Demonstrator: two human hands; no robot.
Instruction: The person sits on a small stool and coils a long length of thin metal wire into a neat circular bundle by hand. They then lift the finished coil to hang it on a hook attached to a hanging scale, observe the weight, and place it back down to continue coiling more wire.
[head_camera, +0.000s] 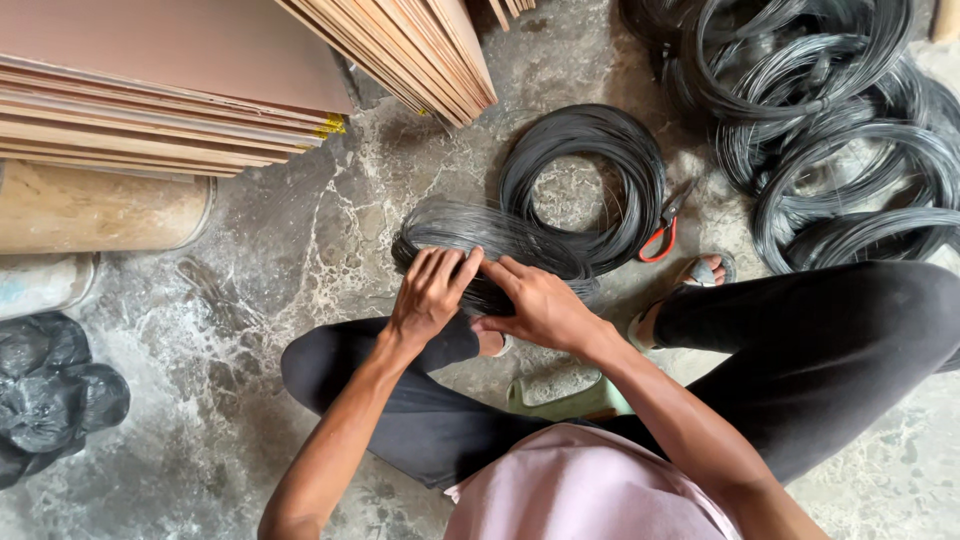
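1. Person sits low on the concrete floor, knees spread, both hands out front on a bundle of dark wire.
2. Left hand: grip closed over the near edge of the bundle, fingers curled on the strands, thumb side toward the other hand.
3. Right hand: grip also clamped on the bundle, fingers pointing left and pressing the strands; its fingertips almost meet the left hand.
4. The bundle lies flattened and tilted, directly under and just beyond both grips, running from left of the left hand to right of the right wrist.
5. A round coil of the same wire lies flat just behind the bundle, touching or overlapping it at the far side.
6. Red-handled cutters rest against that coil's right rim, well clear of either hand.
7. A heap of more wire coils fills the upper right.
8. Stacked plywood sheets upper left, a black plastic bag at the left edge.
9. Sandalled foot sits right of the bundle.
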